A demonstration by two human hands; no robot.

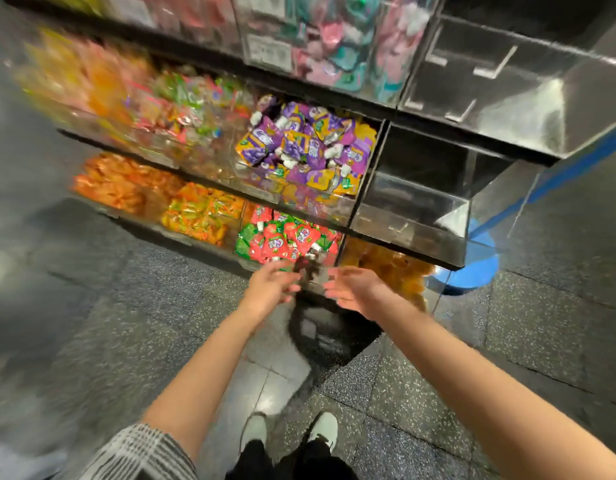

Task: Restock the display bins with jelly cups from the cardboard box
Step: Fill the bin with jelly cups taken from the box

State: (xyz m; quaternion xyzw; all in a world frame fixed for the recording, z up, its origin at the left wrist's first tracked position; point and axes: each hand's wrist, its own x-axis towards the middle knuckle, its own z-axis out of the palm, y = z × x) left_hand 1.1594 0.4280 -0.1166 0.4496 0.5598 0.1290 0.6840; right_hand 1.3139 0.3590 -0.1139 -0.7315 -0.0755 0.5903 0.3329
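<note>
Nearest to the camera are two pale shoes on the dark speckled floor, and a striped sleeve at the lower left. Both bare arms reach forward to the lowest row of the display.

The left hand and the right hand are held apart, palms turned toward each other, with the fingers loosely spread and relaxed. Between them, at the front edge of the lowest bins, there is a small dark blurred shape; I cannot tell what it is, or whether a hand touches it. No hand clearly grips anything.

Just behind the hands, the red and green packets bin is full of small pouches with white caps. Beside it on the right, the orange-yellow bin holds blurred golden pieces, maybe jelly cups, but this is not sure. On the row above, the purple and yellow packets bin is heaped high, and the clear bin to its right shows only its walls. Farther left, the bins hold orange and mixed sweets, strongly blurred. The cardboard box is not in view.
</note>
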